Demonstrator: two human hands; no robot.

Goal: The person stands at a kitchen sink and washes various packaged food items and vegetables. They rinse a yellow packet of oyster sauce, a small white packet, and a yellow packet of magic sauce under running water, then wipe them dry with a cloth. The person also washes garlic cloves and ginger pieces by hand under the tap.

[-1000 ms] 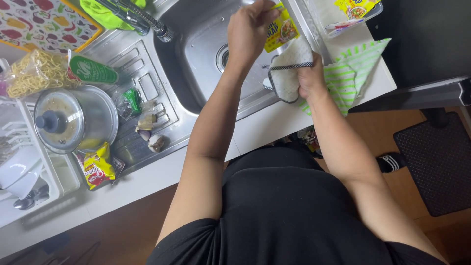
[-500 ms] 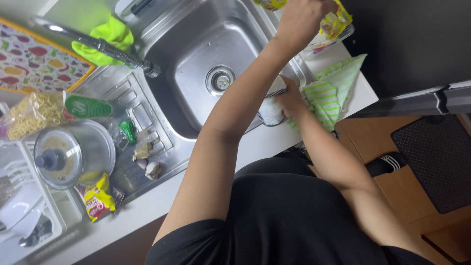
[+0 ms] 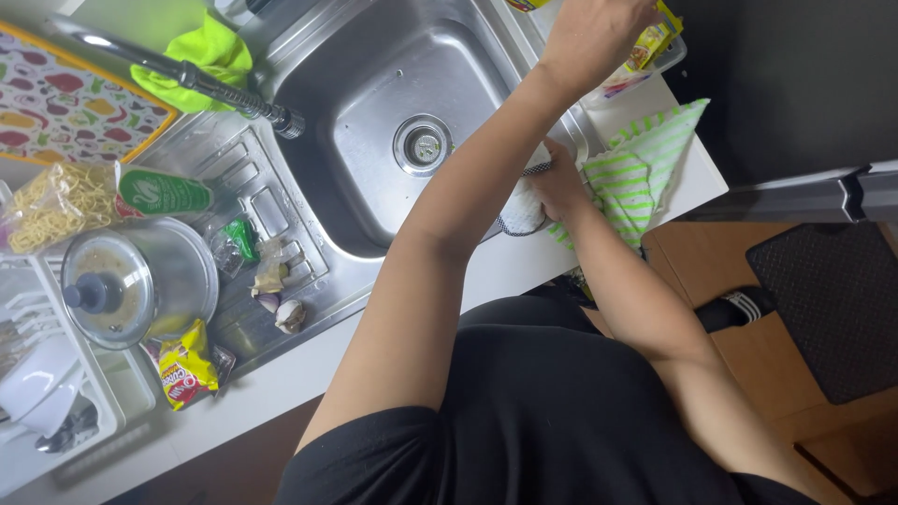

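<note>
The right hand [image 3: 561, 182] rests on the white worktop [image 3: 486, 271] at the near edge of the sink [image 3: 374, 103], fingers curled down onto a small dark-rimmed sieve [image 3: 522, 208] with something pale in it; the left forearm crosses over part of it, so how firmly the fingers close on it cannot be told. Just to the right of that hand lies a folded cloth with green and white stripes [image 3: 645, 168], touching the wrist.

Beyond it, at the top of the view, the left hand [image 3: 594, 33] reaches across the sink's right rim, closed around a yellow packet [image 3: 655, 42] that pokes out past the knuckles, over a clear tray [image 3: 636, 79] at the worktop's far corner.

To the left of both hands the steel basin lies bare, with its round drain [image 3: 424, 145] in the middle and a tap spout [image 3: 206, 79] angled above it. A bright green cloth [image 3: 201, 56] hangs behind the tap.

Further left, on the ribbed draining board [image 3: 253, 215], sit garlic and a small onion [image 3: 281, 304], a green-labelled bottle on its side [image 3: 164, 192], a bag of dry noodles [image 3: 56, 201], a lidded steel pot [image 3: 131, 281] and a yellow snack packet [image 3: 187, 365]. A white dish rack [image 3: 47, 393] stands well apart at the far left
</note>
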